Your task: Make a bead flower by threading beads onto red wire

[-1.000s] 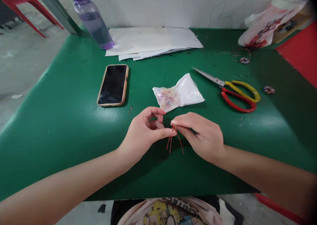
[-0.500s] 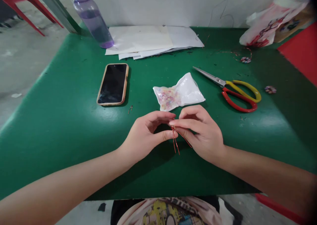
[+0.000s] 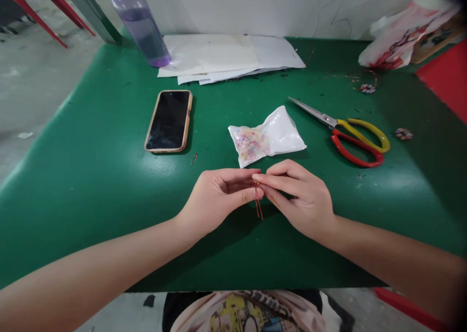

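Between the fingertips of both hands is a thin red cord [image 3: 258,206], its loose ends hanging down below my thumbs. My left hand [image 3: 226,191] pinches it from the left, with the thumb under the straight fingers. From the right, my right hand [image 3: 299,191] grips the same cord between thumb and forefinger. A small knot or loop shows where the fingertips meet; its detail is too small to make out. Just beyond the hands lies a clear-and-white packet [image 3: 251,144] of pastel beads.
Scissors [image 3: 343,130] with red and yellow handles lie to the right, near small bead clusters [image 3: 404,134]. A phone [image 3: 170,121] rests to the left. Paper sheets [image 3: 226,54], a purple bottle [image 3: 144,30] and a plastic bag [image 3: 397,35] stand along the back of the green table [image 3: 91,186].
Both hands stay together on the red cord, with slight finger shifts. Less of the cord's ends shows below the fingers. The whole view has shifted a little.
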The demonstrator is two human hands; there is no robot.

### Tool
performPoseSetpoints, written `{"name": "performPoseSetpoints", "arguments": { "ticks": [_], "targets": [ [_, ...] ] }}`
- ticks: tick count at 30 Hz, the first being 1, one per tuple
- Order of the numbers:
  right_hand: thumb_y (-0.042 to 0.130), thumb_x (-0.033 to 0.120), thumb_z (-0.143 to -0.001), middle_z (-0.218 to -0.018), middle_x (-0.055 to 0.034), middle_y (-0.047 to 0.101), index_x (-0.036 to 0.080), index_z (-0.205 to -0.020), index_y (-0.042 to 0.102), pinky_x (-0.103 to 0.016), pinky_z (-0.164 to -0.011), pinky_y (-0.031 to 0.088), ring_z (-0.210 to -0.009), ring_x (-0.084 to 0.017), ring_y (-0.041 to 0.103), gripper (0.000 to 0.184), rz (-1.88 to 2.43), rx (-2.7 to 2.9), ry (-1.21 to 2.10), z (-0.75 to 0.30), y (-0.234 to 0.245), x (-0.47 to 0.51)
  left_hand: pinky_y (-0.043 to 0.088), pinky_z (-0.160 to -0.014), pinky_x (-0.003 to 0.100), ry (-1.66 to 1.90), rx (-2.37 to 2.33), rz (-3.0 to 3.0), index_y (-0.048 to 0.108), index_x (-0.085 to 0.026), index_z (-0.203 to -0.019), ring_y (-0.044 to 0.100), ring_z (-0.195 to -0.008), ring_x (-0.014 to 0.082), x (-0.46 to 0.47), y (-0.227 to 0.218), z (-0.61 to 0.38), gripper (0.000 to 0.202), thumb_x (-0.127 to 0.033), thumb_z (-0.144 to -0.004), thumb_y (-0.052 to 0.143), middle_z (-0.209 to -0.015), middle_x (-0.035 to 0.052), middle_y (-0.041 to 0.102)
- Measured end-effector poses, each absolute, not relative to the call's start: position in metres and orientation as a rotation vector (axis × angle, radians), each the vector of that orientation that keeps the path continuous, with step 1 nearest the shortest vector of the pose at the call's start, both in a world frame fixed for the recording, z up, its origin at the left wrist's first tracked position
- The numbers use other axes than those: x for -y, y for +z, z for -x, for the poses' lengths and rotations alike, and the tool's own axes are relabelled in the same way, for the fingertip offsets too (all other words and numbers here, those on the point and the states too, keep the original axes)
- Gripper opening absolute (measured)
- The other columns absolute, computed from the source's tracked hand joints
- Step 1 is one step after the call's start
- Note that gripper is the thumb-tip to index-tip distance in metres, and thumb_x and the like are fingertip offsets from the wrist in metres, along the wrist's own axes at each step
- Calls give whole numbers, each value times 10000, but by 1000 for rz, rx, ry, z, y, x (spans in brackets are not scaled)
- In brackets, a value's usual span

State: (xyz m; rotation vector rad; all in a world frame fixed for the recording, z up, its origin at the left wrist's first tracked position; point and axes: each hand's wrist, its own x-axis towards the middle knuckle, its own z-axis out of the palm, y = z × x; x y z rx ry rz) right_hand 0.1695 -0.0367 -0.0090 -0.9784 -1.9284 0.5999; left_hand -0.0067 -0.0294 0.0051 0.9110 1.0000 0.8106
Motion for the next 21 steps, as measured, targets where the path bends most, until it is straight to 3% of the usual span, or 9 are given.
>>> {"name": "performPoseSetpoints", "arguments": {
  "ticks": [5,11,18,21],
  "targets": [
    [544,81,-830,-866,-32,600,236,-1101,648,-243,-634,512,-729,-104,579,329,964,1934,632,-168,-8,36,575,-769,277,830,-1010,-911,712,-181,-922,703,-798,169,30,5,7,270,-150,-658,761,-880,21,747],
    [524,56,-808,-931,-36,576,257,-1143,592,-283,-702,522,-805,-129,574,397,976,1896,763,-167,-2,39,568,-703,211,887,-999,-947,711,-167,-846,704,-768,148,30,2,8,169,-156,-681,749,-833,14,749],
    [717,143,-677,-960,-53,551,182,-1112,554,-307,-717,499,-836,-150,545,465,821,1858,833,-168,-1,41,567,-665,204,933,-981,-934,683,-138,-869,707,-751,151,32,2,6,183,-158,-696,738,-806,26,748],
    [733,182,-683,-942,-52,550,174,-1076,565,-303,-710,491,-814,-143,542,428,823,1845,844,-168,-1,40,568,-665,202,930,-980,-938,679,-134,-862,706,-738,146,32,2,6,173,-147,-699,733,-784,23,747]
  ]
}}
